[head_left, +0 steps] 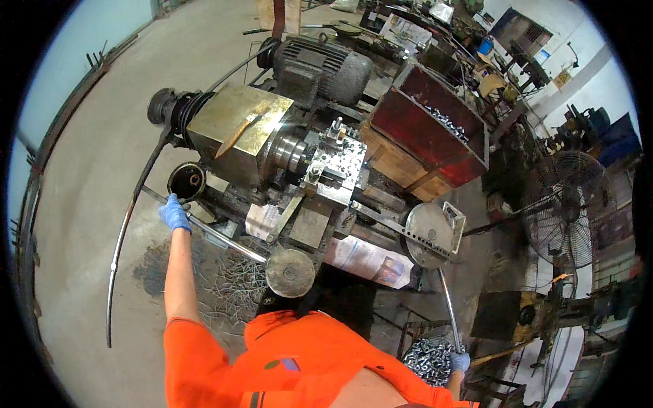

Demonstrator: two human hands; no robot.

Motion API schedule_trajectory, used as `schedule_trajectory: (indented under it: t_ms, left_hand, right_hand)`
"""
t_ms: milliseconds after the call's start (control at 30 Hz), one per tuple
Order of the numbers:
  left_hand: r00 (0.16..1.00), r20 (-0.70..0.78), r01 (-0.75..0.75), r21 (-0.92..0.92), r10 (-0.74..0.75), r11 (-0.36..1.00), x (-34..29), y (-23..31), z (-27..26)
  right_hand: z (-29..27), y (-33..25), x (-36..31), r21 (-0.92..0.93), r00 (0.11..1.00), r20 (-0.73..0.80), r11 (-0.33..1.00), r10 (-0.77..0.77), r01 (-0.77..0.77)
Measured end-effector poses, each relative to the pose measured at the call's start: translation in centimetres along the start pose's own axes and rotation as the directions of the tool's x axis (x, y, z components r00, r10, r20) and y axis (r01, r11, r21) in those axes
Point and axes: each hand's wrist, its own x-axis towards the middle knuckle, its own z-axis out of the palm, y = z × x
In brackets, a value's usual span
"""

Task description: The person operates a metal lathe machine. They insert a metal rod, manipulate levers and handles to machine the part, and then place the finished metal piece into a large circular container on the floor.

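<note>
Both gloved hands were closed on the lathe's (299,156) levers: the left hand (175,213) on the long lever (218,234), the right hand (460,361) on another lever (449,309), seemingly mid-cut; finished pieces (427,360) lay piled beside it.

Your left arm stretches far forward and up, bare from the short orange sleeve to the wrist, elbow nearly straight. Your left hand (175,213), in a blue glove, is closed in a firm grip, knuckles up. Your right arm hangs low at your side; your right hand (460,361), also blue-gloved, is closed in a fist, thumb side up.
</note>
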Motion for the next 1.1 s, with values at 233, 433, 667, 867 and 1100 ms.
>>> schedule_trajectory:
  t_ms: [233,433,667,867,1100]
  left_hand:
    - [1.000,-0.006,0.011,0.019,-0.011,1.000,-0.5,0.6,0.0]
    - [1.000,-0.008,-0.013,0.021,0.013,1.000,0.4,0.0,-0.5]
    - [1.000,0.007,0.002,0.030,-0.002,1.000,-0.1,0.6,-0.1]
    - [1.000,0.021,-0.014,-0.020,0.015,1.000,0.2,0.2,-0.3]
    - [1.000,0.028,0.015,-0.073,-0.013,0.997,0.9,-0.4,-0.3]
  right_hand:
    - [-1.3,-1.6,-1.3,0.014,0.994,0.075,0.996,0.082,-0.084]
    - [-2.5,-3.9,-2.8,0.048,0.996,0.062,0.997,0.061,-0.064]
    - [-0.2,-1.6,-1.8,0.037,0.998,0.005,0.998,0.055,-0.055]
    - [-1.5,-3.1,-3.0,0.013,0.998,0.017,0.999,0.053,-0.053]
    - [-0.9,-2.3,-2.8,-0.007,0.998,0.026,0.999,0.052,-0.052]
